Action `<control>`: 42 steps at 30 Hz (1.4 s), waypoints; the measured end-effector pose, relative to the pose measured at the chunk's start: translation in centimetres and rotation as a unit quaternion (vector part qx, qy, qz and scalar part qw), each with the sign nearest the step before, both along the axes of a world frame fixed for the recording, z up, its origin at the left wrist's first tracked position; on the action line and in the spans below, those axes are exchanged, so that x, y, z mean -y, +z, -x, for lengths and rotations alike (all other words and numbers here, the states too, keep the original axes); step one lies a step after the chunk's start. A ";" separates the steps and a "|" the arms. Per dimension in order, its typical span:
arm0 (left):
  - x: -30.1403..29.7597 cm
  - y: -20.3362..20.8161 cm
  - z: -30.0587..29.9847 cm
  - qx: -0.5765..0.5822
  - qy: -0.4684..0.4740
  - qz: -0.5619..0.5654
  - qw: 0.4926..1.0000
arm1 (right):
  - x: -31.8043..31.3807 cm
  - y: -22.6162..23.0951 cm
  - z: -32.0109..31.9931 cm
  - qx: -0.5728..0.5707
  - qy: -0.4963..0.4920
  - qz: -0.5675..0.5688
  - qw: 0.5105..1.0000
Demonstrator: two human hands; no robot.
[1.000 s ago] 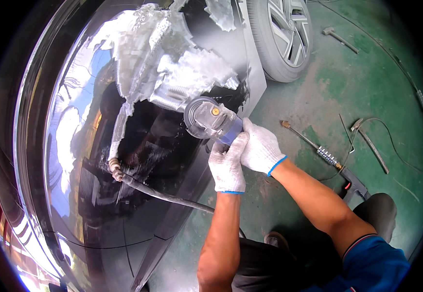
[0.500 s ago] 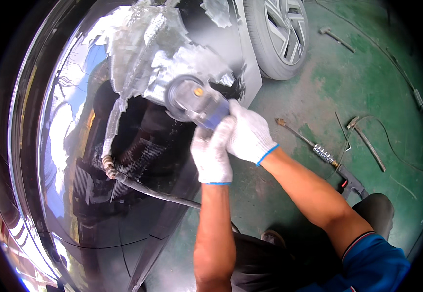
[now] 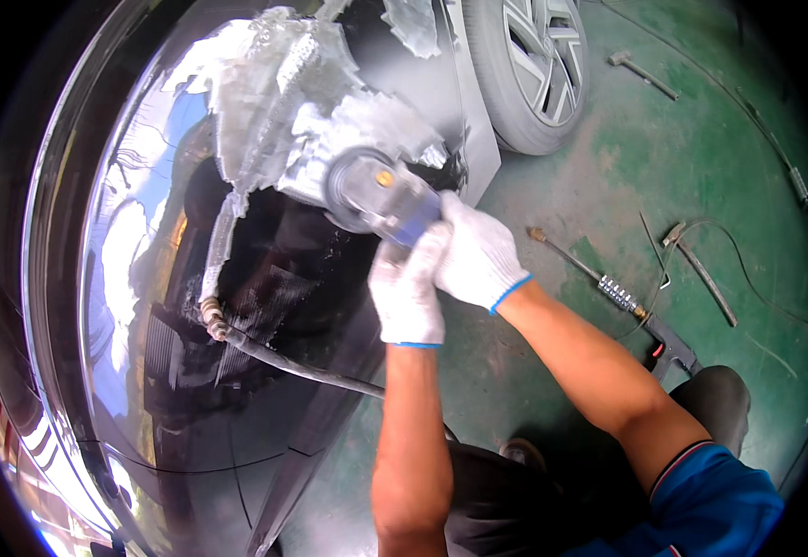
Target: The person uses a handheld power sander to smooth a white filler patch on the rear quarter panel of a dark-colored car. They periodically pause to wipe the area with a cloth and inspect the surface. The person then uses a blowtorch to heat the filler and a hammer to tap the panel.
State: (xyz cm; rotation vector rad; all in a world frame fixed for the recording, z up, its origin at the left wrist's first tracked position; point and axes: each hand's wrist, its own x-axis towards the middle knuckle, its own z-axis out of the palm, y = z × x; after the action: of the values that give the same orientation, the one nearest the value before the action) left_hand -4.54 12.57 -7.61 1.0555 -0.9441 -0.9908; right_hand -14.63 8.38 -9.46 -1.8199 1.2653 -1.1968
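Both of my hands wear white knit gloves with blue cuffs and are closed round the body of an angle grinder [image 3: 395, 202]. My left hand [image 3: 409, 295] grips it from below and my right hand [image 3: 480, 252] from the right, the two touching. The grinder's round head lies against the dark car panel [image 3: 265, 241], at the lower edge of a stripped, bare-metal patch [image 3: 269, 102]. Its disc is mostly hidden under the head and looks blurred. Left of my hands, a grey cable [image 3: 302, 369] with a copper-coloured end fitting [image 3: 213, 319] meets the panel below a narrow bare strip.
A car wheel [image 3: 539, 74] stands beyond the panel. On the green floor [image 3: 571, 195] lie a hammer [image 3: 644, 74], another hammer [image 3: 701, 274], a slide-hammer-like puller with a pistol grip [image 3: 619, 295], and a thin cable [image 3: 748, 269]. My knee [image 3: 715, 408] is at lower right.
The grinder has shifted slightly right and down on the panel, with both hands still closed on it. The view has also moved a little.
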 end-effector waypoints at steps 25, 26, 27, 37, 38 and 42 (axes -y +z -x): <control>-1.6 -2.2 -0.4 0.022 0.054 -0.040 0.998 | -1.6 -1.2 -0.1 -0.019 0.038 -0.061 0.997; -1.7 -1.6 -0.3 0.016 0.043 -0.021 0.999 | -1.6 -0.5 0.1 -0.016 0.044 -0.049 0.998; -1.8 -0.9 -0.3 0.009 0.032 -0.003 0.999 | -1.5 0.1 0.0 -0.013 0.051 -0.038 0.998; -1.5 -3.2 -0.2 0.013 0.049 -0.101 0.994 | -1.6 -3.3 -0.2 -0.024 0.020 -0.082 0.996; -1.3 -3.0 -0.2 0.014 0.044 -0.091 0.995 | -1.4 -3.2 -0.3 -0.018 0.014 -0.071 0.997; -1.3 -2.0 -0.2 0.047 0.058 -0.082 0.994 | -1.1 -2.8 -0.8 0.003 0.018 -0.060 0.998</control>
State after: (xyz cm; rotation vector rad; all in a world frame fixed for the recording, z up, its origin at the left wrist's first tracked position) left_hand -4.33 13.89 -9.63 1.2889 -0.8775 -0.9408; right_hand -13.79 9.48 -12.24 -1.7434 1.2671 -1.0837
